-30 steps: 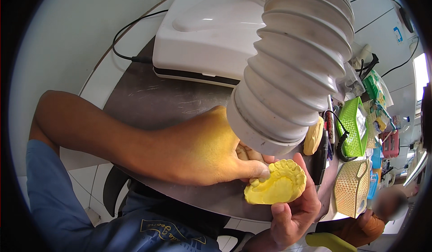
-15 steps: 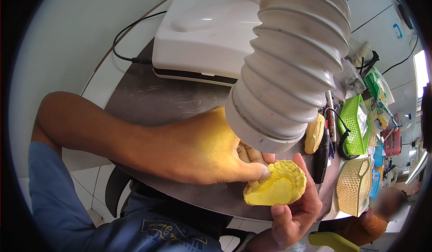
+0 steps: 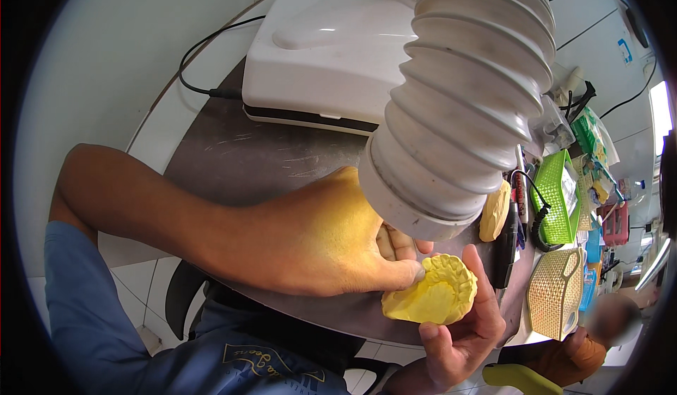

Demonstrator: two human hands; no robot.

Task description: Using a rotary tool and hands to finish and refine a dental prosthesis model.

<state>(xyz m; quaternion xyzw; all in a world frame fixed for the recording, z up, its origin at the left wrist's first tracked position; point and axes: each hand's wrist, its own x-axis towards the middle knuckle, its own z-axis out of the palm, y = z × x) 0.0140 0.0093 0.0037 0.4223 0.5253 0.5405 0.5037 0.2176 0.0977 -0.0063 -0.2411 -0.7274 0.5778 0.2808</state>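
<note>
A yellow plaster dental cast with a row of teeth along its edge is held above the near side of the desk. My right hand grips it from below and the right, thumb at the lower edge and fingers along the toothed side. Coming in from the left, my left hand has its thumb against the cast's upper left edge, its other fingers curled and partly hidden. Right above the cast is the mouth of a ribbed white hose. Another pale plaster cast lies on the desk behind.
A white machine with a black cable stands at the back of the grey desk. To the right are a black handpiece-like tool, a green basket and a beige woven basket. Another person sits at the lower right.
The cast has tilted slightly in my fingers, and my left thumb has shifted a little on its edge. The view has moved slightly; both hands keep their hold.
</note>
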